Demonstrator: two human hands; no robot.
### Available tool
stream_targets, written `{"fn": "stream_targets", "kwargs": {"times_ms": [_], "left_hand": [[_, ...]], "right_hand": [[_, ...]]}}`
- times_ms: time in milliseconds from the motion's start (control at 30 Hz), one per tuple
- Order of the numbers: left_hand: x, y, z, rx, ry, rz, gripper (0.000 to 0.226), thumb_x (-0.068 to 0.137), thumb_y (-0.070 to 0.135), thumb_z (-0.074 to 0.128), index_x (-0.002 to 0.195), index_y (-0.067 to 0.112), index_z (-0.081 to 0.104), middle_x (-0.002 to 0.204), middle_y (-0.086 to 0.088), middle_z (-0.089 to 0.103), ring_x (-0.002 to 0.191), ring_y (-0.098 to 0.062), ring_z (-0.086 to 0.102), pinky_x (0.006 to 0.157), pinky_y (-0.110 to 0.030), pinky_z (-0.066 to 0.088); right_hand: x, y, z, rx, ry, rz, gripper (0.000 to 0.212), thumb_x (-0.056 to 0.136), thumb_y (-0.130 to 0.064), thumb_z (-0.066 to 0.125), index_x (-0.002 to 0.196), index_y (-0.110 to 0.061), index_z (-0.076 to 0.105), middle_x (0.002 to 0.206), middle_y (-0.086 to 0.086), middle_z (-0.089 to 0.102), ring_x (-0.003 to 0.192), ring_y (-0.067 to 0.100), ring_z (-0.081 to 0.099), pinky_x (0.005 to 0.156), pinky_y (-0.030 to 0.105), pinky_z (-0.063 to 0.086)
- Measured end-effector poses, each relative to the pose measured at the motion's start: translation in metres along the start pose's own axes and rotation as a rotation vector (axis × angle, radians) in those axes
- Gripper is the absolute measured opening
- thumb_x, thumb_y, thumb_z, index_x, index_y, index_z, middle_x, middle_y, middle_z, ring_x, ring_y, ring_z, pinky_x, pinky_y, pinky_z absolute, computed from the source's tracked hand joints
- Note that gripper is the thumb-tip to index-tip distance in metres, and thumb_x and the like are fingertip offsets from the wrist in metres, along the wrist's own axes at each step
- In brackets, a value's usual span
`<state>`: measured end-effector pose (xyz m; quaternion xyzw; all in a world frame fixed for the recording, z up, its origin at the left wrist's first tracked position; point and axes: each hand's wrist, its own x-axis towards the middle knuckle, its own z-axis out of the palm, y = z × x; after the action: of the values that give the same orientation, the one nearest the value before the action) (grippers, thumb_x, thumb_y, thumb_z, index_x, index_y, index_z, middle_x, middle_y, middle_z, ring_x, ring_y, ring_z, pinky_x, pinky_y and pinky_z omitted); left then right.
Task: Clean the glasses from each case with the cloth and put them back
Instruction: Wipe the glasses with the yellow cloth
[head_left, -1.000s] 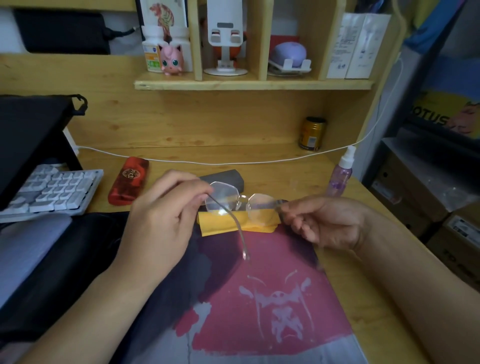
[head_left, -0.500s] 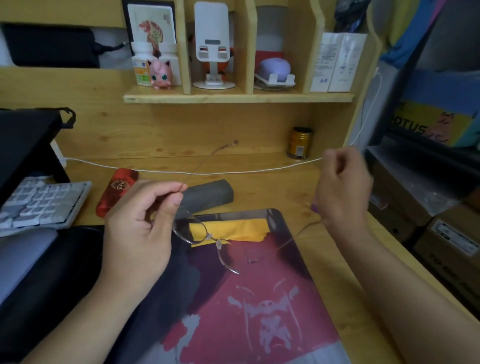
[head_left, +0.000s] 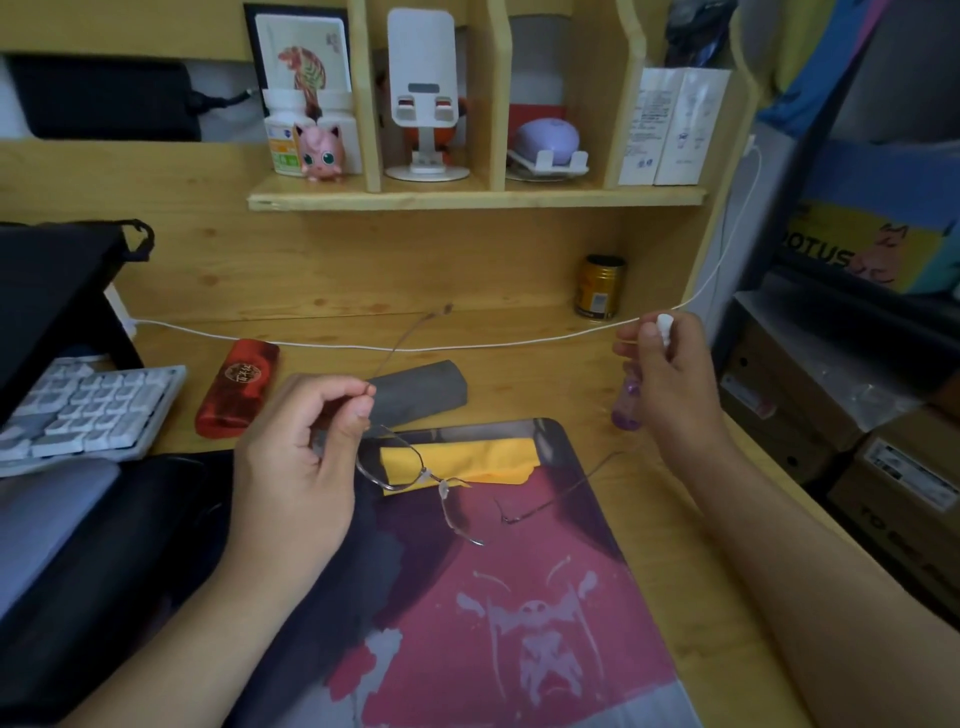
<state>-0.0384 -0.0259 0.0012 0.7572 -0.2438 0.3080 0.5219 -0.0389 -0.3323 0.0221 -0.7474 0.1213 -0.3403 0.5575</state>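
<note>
My left hand (head_left: 296, 457) pinches one temple of the thin rimless glasses (head_left: 431, 486), which hang open and tilted above the mat. My right hand (head_left: 675, 384) grips a small purple spray bottle (head_left: 626, 410) with a white cap, held upright at the mat's right side. A folded yellow cloth (head_left: 467, 460) lies on the mat under the glasses. A grey glasses case (head_left: 421, 389) lies just behind the cloth. A red case (head_left: 239, 387) rests further left on the desk.
A red and dark desk mat (head_left: 519, 623) covers the front of the wooden desk. A white keyboard (head_left: 78, 410) sits at the left. A white cable (head_left: 467, 345) crosses the desk and a gold can (head_left: 600, 286) stands at the back. Boxes (head_left: 831, 415) are stacked at the right.
My right hand let go of the glasses, moved right and picked up the spray bottle. My left hand lowered the glasses, now hanging by one temple.
</note>
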Motion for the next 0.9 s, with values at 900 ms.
{"fn": "stream_targets", "kwargs": {"times_ms": [900], "left_hand": [[0.018,-0.003,-0.023,0.114,0.402,0.049,0.025,0.107,0.015,0.042,0.103,0.04,0.045,0.098,-0.02,0.058,0.088,-0.022,0.058,0.081,-0.024,0.046]], "right_hand": [[-0.087,-0.052,0.041,0.977,-1.164,0.482,0.023,0.106,-0.029,0.038,0.124,-0.02,0.048,0.088,0.012,0.048,0.056,0.019,0.04,0.051,0.032,0.033]]}}
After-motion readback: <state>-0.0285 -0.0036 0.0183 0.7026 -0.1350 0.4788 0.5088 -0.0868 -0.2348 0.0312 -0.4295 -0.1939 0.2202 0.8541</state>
